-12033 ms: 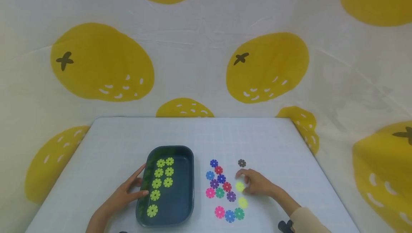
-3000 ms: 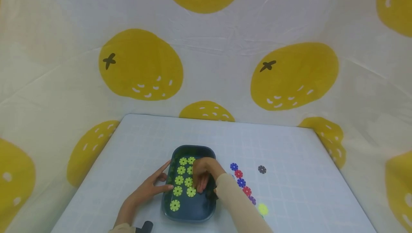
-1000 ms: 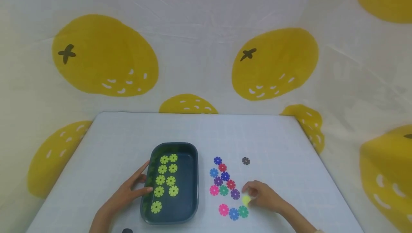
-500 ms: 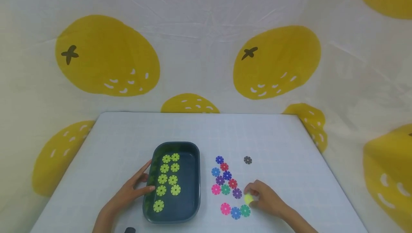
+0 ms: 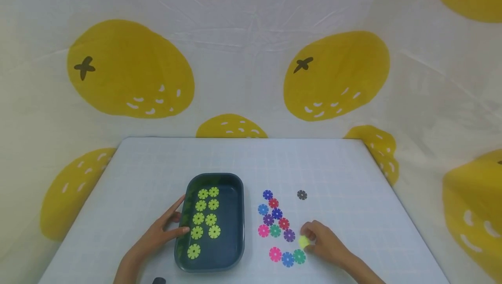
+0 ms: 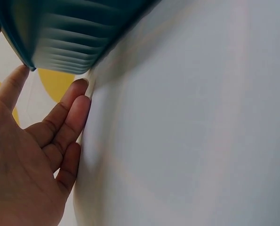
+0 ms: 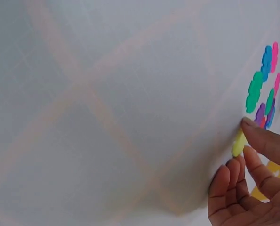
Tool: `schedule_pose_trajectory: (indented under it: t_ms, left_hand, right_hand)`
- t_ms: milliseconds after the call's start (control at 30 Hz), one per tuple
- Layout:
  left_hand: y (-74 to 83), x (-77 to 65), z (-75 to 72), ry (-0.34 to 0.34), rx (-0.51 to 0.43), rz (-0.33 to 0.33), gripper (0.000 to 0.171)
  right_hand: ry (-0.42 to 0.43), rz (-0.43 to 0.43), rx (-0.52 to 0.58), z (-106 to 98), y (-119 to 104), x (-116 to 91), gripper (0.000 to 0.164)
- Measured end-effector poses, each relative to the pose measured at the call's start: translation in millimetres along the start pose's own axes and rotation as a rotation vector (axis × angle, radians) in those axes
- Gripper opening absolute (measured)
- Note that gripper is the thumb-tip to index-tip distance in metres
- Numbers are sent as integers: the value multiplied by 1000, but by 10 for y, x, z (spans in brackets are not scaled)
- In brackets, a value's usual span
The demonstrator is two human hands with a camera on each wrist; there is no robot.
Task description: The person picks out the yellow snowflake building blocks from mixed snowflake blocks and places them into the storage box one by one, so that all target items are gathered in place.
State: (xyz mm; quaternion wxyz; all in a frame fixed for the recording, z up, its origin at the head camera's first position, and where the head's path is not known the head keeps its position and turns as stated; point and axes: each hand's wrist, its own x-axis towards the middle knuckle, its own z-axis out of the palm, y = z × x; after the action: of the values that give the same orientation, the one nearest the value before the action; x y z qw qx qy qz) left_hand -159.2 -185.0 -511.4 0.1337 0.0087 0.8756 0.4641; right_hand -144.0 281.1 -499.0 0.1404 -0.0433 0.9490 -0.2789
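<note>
My right hand (image 5: 326,245) pinches a notched yellow plastic interlocking disc (image 5: 304,242) at its edges between thumb and index finger, low over the table; the right wrist view shows this yellow disc (image 7: 238,143) edge-on. At the left, my left hand (image 5: 157,231) touches the near-left rim of a dark teal tray (image 5: 240,231), with thumb and index finger spread apart on it. Its other fingers (image 6: 74,117) lie loosely beside the tray's ribbed outer wall. Several yellow discs (image 5: 214,231) lie flat inside the tray in two columns along its left half.
Between tray and right hand lie several discs: a purple disc (image 5: 289,235), a red disc (image 5: 284,223), a pink disc (image 5: 275,254), a green disc (image 5: 300,256) and blue ones. A dark grey disc (image 5: 302,195) lies apart, farther back. A fruit-print cloth (image 5: 251,75) hangs behind the table (image 5: 251,157).
The right hand put a yellow disc at the end of the tray's second column, then came back to the right and took hold of another. The left hand stays at the tray.
</note>
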Motion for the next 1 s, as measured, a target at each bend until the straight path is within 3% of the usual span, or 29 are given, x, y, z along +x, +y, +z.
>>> schedule_pose_trajectory:
  t_ms: [200,633,1000]
  left_hand:
    - [17,13,-18,-3,7,2,92]
    - [-32,9,1,-9,15,-26,92]
    - [-32,4,3,-5,5,-4,91]
  right_hand:
    - [3,38,18,18,-6,1,29]
    - [18,24,25,-6,-38,-11,28]
    - [37,40,47,63,62,18,30]
